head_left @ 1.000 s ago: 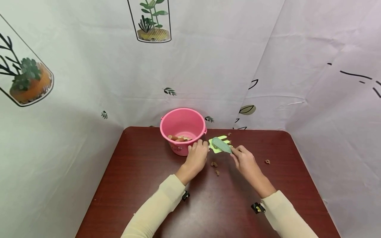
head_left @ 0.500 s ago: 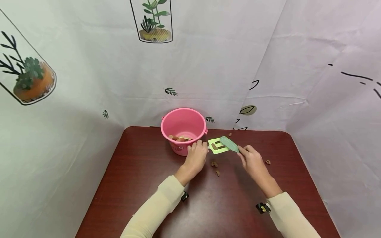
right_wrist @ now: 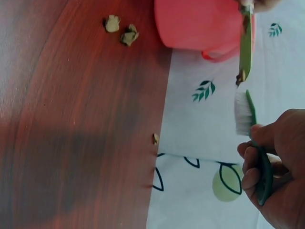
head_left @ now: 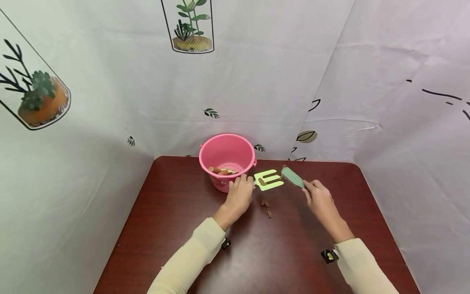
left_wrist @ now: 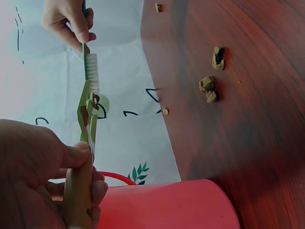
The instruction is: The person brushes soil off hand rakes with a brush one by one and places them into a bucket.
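Observation:
In the head view my left hand (head_left: 239,195) grips a yellow-green garden hand fork (head_left: 269,186), tines pointing right beside the pink bucket (head_left: 225,149). Its wooden handle (left_wrist: 77,195) shows in the left wrist view. A brown dried piece (head_left: 262,181) lies on the fork, and another small piece (right_wrist: 240,76) sits at the tine tips. My right hand (head_left: 320,201) holds a green brush (head_left: 292,177) by its handle. The brush's white bristles (right_wrist: 242,112) stand just off the tine tips. Both tools are raised above the table.
Brown dried pieces (head_left: 265,203) lie on the dark red table (head_left: 176,220) in front of the fork, with another small piece (right_wrist: 155,139) at the table's far edge. More brown bits (head_left: 216,170) are inside the bucket. A printed white cloth (head_left: 257,81) hangs behind.
The brush has moved right, from over the fork to past its tine tips, uncovering the tines and the piece on them. The left hand and fork have shifted slightly left.

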A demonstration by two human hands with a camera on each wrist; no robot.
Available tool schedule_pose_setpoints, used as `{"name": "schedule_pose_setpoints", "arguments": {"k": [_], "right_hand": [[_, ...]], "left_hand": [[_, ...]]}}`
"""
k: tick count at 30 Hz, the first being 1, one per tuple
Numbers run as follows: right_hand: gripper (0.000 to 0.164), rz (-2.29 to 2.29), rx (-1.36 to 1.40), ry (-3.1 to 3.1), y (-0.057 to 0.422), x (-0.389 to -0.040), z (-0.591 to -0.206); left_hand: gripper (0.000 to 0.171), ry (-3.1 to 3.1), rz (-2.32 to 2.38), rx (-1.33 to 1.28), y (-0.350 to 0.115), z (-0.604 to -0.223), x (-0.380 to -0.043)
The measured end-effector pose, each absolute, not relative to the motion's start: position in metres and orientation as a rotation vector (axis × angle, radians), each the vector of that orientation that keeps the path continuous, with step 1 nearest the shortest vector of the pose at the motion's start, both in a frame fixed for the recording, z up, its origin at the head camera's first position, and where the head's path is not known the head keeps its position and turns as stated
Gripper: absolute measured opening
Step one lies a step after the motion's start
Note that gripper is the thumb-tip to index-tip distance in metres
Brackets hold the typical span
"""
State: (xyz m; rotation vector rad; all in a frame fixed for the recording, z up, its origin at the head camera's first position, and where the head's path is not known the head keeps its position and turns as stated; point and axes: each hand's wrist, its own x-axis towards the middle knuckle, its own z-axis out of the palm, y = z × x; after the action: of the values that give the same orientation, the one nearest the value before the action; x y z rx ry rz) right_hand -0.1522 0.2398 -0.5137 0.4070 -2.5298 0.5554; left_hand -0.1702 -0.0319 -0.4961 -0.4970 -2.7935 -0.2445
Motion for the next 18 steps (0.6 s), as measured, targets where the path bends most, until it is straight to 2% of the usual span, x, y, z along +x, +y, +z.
{"name": "schedule_pose_setpoints", "arguments": {"k": [9,18], "right_hand": [[0.029,0.591,0.473,-2.428,0.243,-0.157,-0.503],[0.029,0.634,0.523,-2.413,0.221,-0.149,-0.485]], "left_hand": [[0.021,-2.798,-0.246,-0.509,-0.032,-0.493,-0.172],[0.022,-2.817,-0.226,-0.511,-0.030,-0.491,-0.174]]}}
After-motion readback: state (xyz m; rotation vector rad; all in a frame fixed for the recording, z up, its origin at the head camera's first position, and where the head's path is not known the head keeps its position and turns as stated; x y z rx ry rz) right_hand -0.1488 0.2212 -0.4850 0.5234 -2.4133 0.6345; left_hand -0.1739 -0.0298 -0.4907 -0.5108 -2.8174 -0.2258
